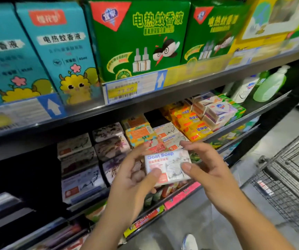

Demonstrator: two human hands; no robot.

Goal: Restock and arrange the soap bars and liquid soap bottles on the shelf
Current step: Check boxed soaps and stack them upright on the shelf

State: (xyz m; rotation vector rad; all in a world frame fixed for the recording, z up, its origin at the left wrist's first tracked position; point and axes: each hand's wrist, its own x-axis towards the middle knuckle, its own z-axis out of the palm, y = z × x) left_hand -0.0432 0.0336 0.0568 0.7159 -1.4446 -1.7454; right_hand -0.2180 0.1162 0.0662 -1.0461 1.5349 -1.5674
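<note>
At fingertips (155, 173): Goat Soap bar (168, 165), clamped at both ends, left hand (132, 175) and right hand (208, 170) curled round it. Bar held just before shelf (253, 113), not yet placed. Matching stack (170, 134) behind, neighbouring soap rows filled. Liquid soap bottles (269, 85) upright far right. Restocking probably midway.

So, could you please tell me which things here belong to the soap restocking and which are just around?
Job: Goat Soap bar, held by left hand and right hand; shelved soap bars; liquid soap bottles.
Just around: green boxes above; wire cart.
</note>
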